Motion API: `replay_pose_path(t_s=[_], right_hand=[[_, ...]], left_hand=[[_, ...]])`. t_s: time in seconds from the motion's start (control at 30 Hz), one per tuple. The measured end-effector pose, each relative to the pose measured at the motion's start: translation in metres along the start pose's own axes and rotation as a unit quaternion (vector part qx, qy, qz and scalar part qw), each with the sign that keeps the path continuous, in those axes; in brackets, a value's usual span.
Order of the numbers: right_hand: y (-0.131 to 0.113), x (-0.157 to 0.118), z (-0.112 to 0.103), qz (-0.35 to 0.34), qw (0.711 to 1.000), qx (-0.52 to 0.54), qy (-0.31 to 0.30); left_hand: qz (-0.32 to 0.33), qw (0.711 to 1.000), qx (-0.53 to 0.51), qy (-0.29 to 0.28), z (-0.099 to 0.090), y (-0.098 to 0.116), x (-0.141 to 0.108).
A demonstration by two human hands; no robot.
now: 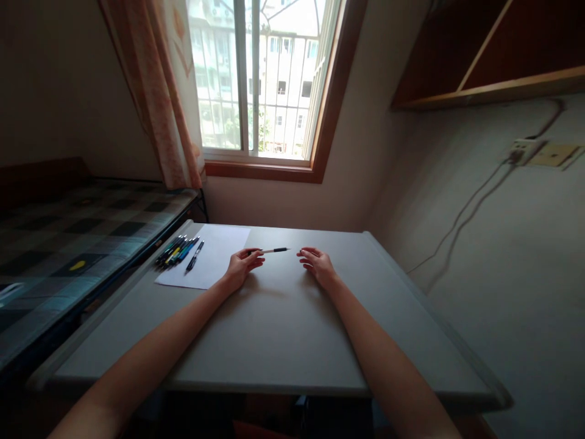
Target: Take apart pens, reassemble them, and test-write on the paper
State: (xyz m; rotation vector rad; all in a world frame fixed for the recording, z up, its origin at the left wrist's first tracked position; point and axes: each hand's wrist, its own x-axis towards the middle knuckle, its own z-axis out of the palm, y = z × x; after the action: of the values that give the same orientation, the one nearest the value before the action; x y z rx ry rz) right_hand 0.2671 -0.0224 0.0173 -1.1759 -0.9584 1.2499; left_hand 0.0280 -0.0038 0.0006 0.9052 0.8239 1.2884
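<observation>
Pen in hand: pale-barrelled pen [269, 251] with a dark front section, raised above the bench [274, 341] near its far side, between the two hands; its narrow end points toward the right hand.
Left grip: left hand [240, 266], thumb and fingers pinched on the pen's rear part; probably held so far back to leave the front section uncovered.
Right grip: right hand [319, 264], fingers loosely curled, just apart from the pen's narrow end (a dark speck shows at the fingertips, too small to identify); cannot tell whether anything is pinched there.
Forearms: both reach in from the near edge, set wide apart, presumably so that the space around the pen is unobstructed.
Loose pens: a cluster [175, 252] at the left side of the bench, mostly side by side on a slant, dark, blue and yellow among them; bunched, it seems, to keep them together within the left hand's reach.
Separate pen: one dark pen [195, 257], lying right of the cluster on the paper, apart enough to be lifted singly.
Paper: white sheet [223, 241], flat under the separate pen, perhaps serving as a mat.
</observation>
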Motion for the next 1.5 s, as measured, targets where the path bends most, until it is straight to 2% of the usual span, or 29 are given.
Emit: replay_pose_path(t_s=[0.37, 0.6, 0.8, 0.97, 1.13, 1.3, 1.5], right_hand=[[0.005, -0.002, 0.001, -0.042, 0.999, -0.027, 0.001], [0.012, 0.004, 0.003, -0.091, 0.989, -0.117, 0.0], [0.009, 0.017, 0.017, -0.172, 0.957, -0.235, -0.004], [0.008, 0.028, 0.048, -0.193, 0.923, -0.333, -0.023], [0.02, 0.039, 0.071, -0.196, 0.885, -0.421, -0.033], [0.029, 0.046, 0.073, -0.171, 0.87, -0.462, -0.018], [0.028, 0.042, 0.069, -0.153, 0.847, -0.51, 0.009]], left_hand=[[-0.011, 0.999, -0.031, -0.001, -0.003, 0.002, 0.0], [-0.03, 0.997, -0.062, 0.015, -0.004, 0.002, 0.005], [-0.034, 0.996, -0.076, 0.028, -0.004, 0.003, 0.006], [-0.037, 0.995, -0.084, 0.031, -0.005, 0.003, 0.007], [-0.041, 0.995, -0.089, 0.034, -0.005, 0.004, 0.007], [-0.042, 0.995, -0.089, 0.028, -0.004, 0.006, 0.005], [-0.041, 0.995, -0.09, 0.03, -0.005, 0.006, 0.005]])
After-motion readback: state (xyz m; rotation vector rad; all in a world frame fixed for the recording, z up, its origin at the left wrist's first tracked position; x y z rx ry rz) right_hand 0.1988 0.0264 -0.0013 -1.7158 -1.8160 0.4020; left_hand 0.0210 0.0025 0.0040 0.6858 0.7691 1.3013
